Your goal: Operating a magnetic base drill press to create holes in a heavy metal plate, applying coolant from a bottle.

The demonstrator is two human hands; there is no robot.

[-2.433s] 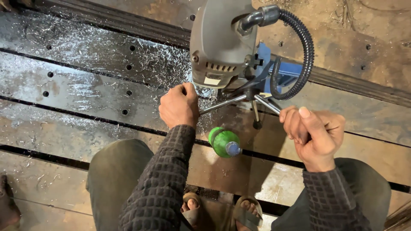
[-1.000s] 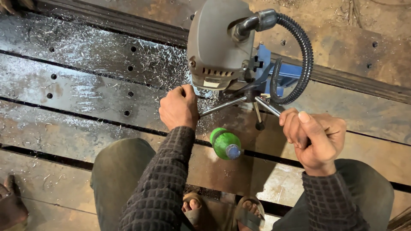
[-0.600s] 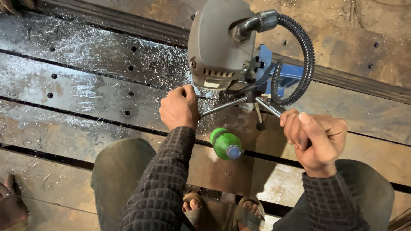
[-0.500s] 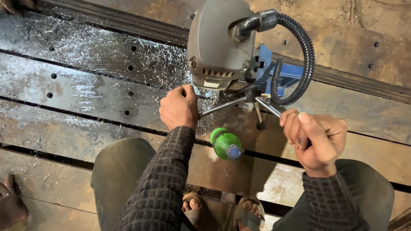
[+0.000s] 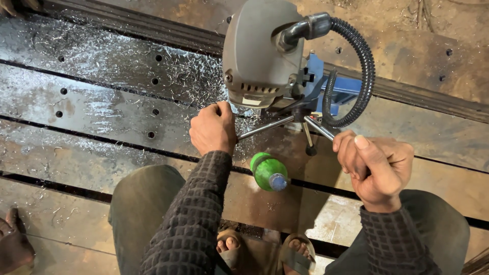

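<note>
A grey drill press point(image 5: 260, 56) with a blue base and a black corrugated hose point(image 5: 356, 76) stands on a steel plate point(image 5: 102, 112). Three thin feed-handle spokes point(image 5: 305, 130) stick out below its head. My left hand point(image 5: 213, 127) is closed around the end of the left spoke. My right hand point(image 5: 374, 165) is wrapped round the end of the right spoke, thumb up. A green plastic bottle point(image 5: 267, 172) lies on the plate between my hands.
Long steel plates with drilled holes point(image 5: 151, 109) lie side by side, strewn with metal shavings point(image 5: 178, 76). My knees point(image 5: 147, 203) and sandalled feet point(image 5: 298, 252) are at the bottom. Another person's foot point(image 5: 12, 244) shows at the lower left edge.
The drill head has come slightly nearer and higher in view. My right hand has turned the spoke a little downward. My left hand has barely moved.
</note>
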